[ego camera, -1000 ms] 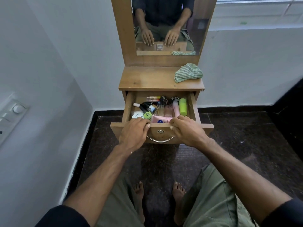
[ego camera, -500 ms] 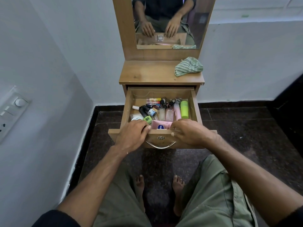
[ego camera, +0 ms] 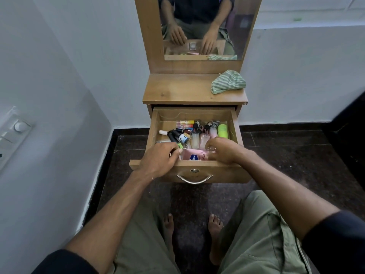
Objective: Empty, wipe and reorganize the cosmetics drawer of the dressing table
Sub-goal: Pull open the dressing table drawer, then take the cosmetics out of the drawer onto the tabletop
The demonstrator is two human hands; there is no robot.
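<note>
The wooden drawer (ego camera: 233, 171) of the dressing table is pulled out. It holds several cosmetics: a pink tube (ego camera: 194, 155) lying along the front, dark nail polish bottles (ego camera: 175, 134), clear perfume bottles (ego camera: 199, 138), a lime green bottle (ego camera: 222, 131) and lip balm sticks (ego camera: 184, 123). My left hand (ego camera: 161, 160) reaches into the front left corner, with its thumb against the tube's left end and its fingers curled over a green-capped item. My right hand (ego camera: 224, 151) curls over the tube's right end, and its fingertips are blurred.
A green striped cloth (ego camera: 228, 84) lies on the right of the wooden tabletop (ego camera: 177, 89). The mirror (ego camera: 201, 26) rises behind it. White walls stand on the left and behind, with a switch panel (ego camera: 11, 133) on the left. My knees and bare feet are below the drawer on the dark floor.
The drawer has come further out. Both hands have left its front edge and gone inside, onto the items at the front.
</note>
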